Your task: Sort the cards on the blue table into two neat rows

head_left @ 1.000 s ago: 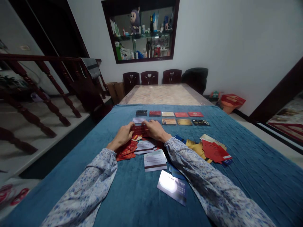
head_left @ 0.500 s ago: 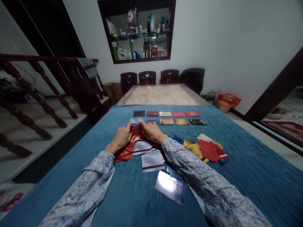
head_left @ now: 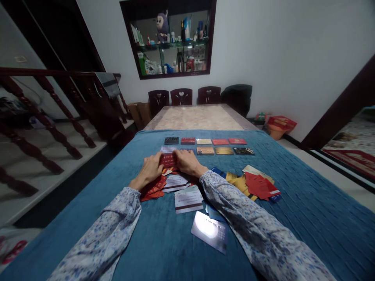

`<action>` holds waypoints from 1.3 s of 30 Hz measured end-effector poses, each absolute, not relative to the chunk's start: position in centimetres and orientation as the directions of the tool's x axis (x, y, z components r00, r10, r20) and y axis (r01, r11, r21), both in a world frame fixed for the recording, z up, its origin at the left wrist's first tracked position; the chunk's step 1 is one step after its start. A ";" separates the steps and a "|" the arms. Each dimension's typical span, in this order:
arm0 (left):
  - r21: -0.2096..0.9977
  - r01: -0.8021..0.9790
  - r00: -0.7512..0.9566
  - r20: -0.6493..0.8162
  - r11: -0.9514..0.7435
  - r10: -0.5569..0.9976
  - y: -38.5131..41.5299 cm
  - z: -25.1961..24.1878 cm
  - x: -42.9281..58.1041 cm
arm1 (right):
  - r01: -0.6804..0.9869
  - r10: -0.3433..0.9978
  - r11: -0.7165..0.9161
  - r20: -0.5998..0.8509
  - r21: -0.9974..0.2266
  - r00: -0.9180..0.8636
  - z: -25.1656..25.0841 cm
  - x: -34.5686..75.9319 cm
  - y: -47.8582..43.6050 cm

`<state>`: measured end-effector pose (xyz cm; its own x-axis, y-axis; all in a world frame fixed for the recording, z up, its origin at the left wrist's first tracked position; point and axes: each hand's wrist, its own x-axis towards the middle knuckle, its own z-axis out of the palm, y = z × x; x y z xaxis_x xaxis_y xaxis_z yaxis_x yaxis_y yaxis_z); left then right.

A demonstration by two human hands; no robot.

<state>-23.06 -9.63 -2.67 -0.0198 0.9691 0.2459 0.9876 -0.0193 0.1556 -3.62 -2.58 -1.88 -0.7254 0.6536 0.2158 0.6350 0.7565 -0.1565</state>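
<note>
Between my hands is a red card, tilted up with its printed face toward me. My left hand pinches its left edge and my right hand its right edge. Right below lies a loose pile with red cards on the left and white cards with a dark stripe nearer me. A shiny silver card lies apart at the front. Beyond my hands stand two rows of cards, among them a gold card and a black card; my fingers partly hide the near row's left end.
Right of my right forearm, yellow cards and red cards lie in a fanned heap. A blue cloth covers the near part of the table; its stone top shows beyond. Dark chairs stand at the far end.
The red card between my hands now shows more of its printed face, tilted more upright. My hands stay in nearly the same place, and the other cards have not moved.
</note>
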 end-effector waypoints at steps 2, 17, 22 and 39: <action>0.165 0.986 -0.019 0.240 -0.021 0.971 -9.7 -2.5 -22.9 | 0.639 0.655 0.755 0.215 -0.147 -0.724 -1.9 -3.6 -2.5; 0.141 0.990 -0.004 0.243 -0.032 0.970 -9.6 -2.4 -23.1 | 0.640 0.651 0.759 0.150 -0.122 -0.744 -0.9 -3.2 -2.3; 0.124 0.991 0.016 0.207 -0.043 0.978 -9.8 -1.7 -22.8 | 0.645 0.656 0.755 0.126 -0.116 -0.745 -0.5 -3.0 -2.4; 0.029 0.997 0.071 0.183 -0.078 0.981 -9.6 -1.1 -22.5 | 0.646 0.649 0.761 0.101 -0.064 -0.754 0.1 -2.7 -2.4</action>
